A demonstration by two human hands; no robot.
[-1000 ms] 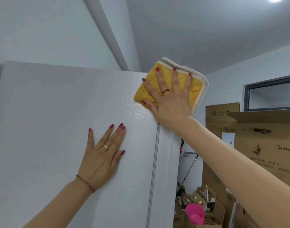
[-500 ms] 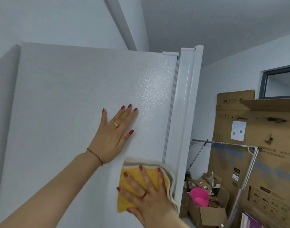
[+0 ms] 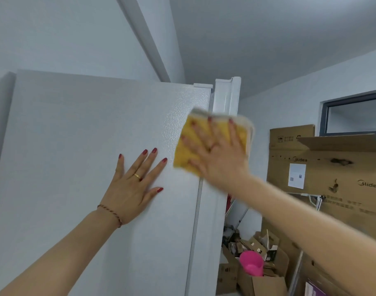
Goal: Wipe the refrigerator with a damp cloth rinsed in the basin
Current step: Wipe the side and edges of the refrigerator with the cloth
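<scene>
Your right hand [image 3: 217,154] lies flat with fingers spread over the yellow cloth [image 3: 189,150], pressing it against the refrigerator [image 3: 86,146] near the top right corner of its side panel, where the panel meets the door seam [image 3: 196,210]; hand and cloth are blurred, so how tightly the fingertips bear on it cannot be told. Your left hand [image 3: 133,186] rests open, palm flat and fingers spread, on the panel just left of the cloth and holds nothing. To wipe well, keep the whole palm on the cloth so it does not bunch or slip off, run long overlapping strokes along the seam, and let the left hand steady you without smearing what is done. The cloth's pale edge hangs past the refrigerator's right edge, so watch that it does not catch on the door. Right of the refrigerator stand large cardboard boxes [image 3: 323,167] and, lower, smaller boxes with a pink cup [image 3: 251,262]; they crowd that side. The basin is not in view.
</scene>
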